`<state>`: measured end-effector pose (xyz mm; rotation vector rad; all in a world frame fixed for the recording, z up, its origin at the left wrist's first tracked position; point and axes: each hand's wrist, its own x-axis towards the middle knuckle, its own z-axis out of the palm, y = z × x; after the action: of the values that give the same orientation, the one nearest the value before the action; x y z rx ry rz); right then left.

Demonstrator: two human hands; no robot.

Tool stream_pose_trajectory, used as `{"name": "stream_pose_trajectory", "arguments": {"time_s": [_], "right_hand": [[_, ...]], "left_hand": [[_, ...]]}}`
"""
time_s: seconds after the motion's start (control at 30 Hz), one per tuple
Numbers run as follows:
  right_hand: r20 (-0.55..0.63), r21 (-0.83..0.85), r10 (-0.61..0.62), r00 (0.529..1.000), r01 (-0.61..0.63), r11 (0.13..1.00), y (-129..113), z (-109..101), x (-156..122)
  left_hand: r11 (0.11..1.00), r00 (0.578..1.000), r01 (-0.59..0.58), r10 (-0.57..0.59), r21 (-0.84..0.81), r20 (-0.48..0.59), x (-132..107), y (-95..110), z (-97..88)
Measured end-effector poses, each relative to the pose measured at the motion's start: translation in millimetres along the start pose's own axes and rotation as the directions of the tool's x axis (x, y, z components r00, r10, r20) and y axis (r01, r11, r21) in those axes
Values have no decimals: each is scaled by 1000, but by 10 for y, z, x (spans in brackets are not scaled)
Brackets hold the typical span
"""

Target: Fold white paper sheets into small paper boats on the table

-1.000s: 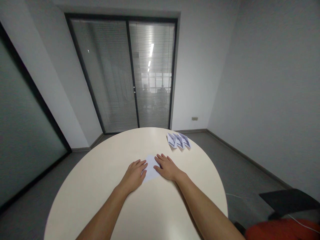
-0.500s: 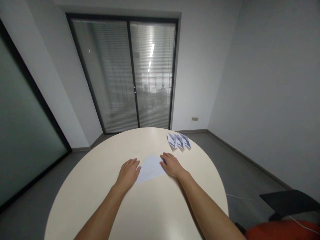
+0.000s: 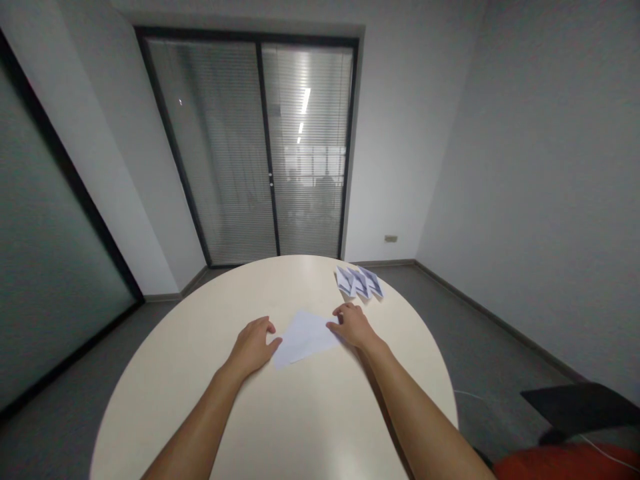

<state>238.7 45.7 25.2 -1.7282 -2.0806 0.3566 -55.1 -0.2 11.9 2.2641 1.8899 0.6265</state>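
A sheet of white paper (image 3: 305,339) lies on the round cream table (image 3: 280,420) between my hands. Beside its left edge is my left hand (image 3: 253,345), fingers curved and apart, the thumb tip close to or touching the paper. At the paper's right end rests my right hand (image 3: 353,325), its thumb and fingers bent with a gap between them, the thumb over the paper's edge. Neither hand grips the sheet. Beyond my right hand, several folded paper pieces (image 3: 358,283) lie in an overlapping row near the table's far right edge.
A glass door with blinds (image 3: 310,153) stands past the table's far edge. At the lower right are a black chair armrest (image 3: 575,408) and a red seat (image 3: 565,463). A thin white cable (image 3: 467,393) runs across the grey floor.
My right hand has slid slightly right, uncovering more of the paper. The fingers of both hands have gone from flat to more bent, and the left hand has shifted a little left.
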Motion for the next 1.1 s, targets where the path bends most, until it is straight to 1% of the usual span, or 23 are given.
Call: {"name": "stream_pose_trajectory", "arguments": {"time_s": [0.13,0.27,0.43,0.63,0.83,0.9,1.1], "right_hand": [[-12,17,-2,1000,2,1000,19,13,10],[-15,23,-1,1000,1,1000,15,15,10],[-25,-27,56,998,-57,998,-3,-3,3],[-26,-66,64,998,-66,996,-7,-3,5],[-15,-46,59,998,-60,997,-13,-12,6],[-13,-38,54,998,-55,998,-18,-18,5],[0,-61,25,1000,-25,998,-49,-47,-6]], "left_hand": [[1000,1000,8,-8,7,4,2,-7,26],[1000,1000,3,-3,-11,8,-12,7,-3],[1000,1000,-3,3,-25,0,-21,23,-45],[999,999,37,-37,7,21,-5,1,19],[998,997,63,-63,-8,34,4,-25,70],[998,998,59,-59,-16,36,7,-24,73],[999,1000,-3,4,-47,18,8,-3,65]]}}
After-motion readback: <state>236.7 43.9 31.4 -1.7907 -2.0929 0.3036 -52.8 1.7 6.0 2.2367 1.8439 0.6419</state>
